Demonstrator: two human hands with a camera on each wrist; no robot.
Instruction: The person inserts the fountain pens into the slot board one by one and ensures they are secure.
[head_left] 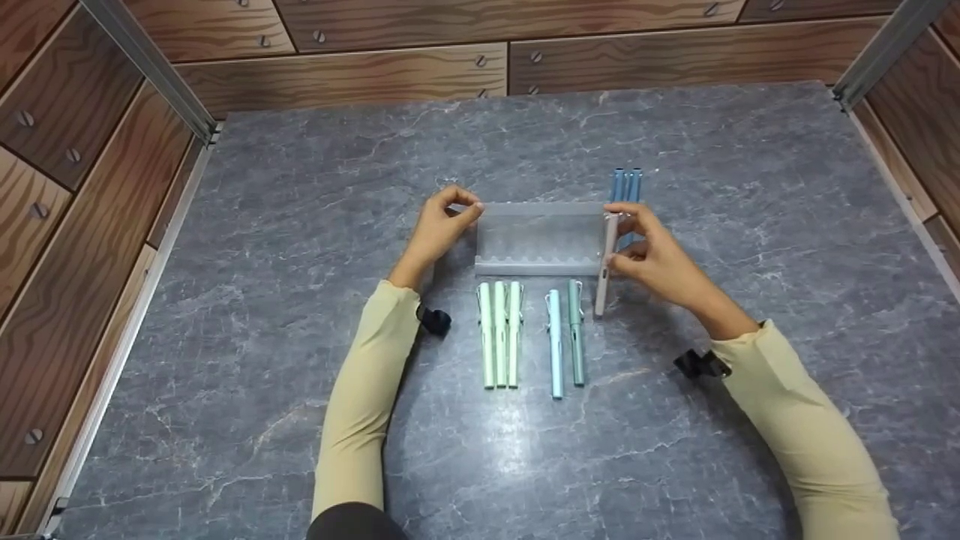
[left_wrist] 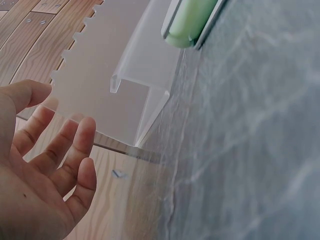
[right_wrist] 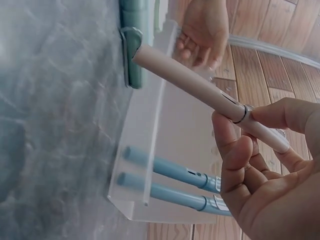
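A clear plastic pen rack point(head_left: 540, 234) with a notched edge and a folded lip stands mid-table. My left hand point(head_left: 437, 231) pinches its upper left corner between thumb and index finger, the other fingers loosely bent in the left wrist view. At the rack's right end, my right hand point(head_left: 651, 253) holds a pale pinkish-beige pen point(right_wrist: 187, 82) between thumb and fingers, tilted above the table. Blue pens point(right_wrist: 172, 194) lie behind the rack's right end, partly hidden by the right hand in the head view.
In front of the rack lie three light green pens point(head_left: 500, 337) side by side. To their right are a light blue pen point(head_left: 556, 345) and a dark green pen point(head_left: 576, 334). The grey marbled table point(head_left: 300, 165) is bordered by wood-patterned panels point(head_left: 390, 75).
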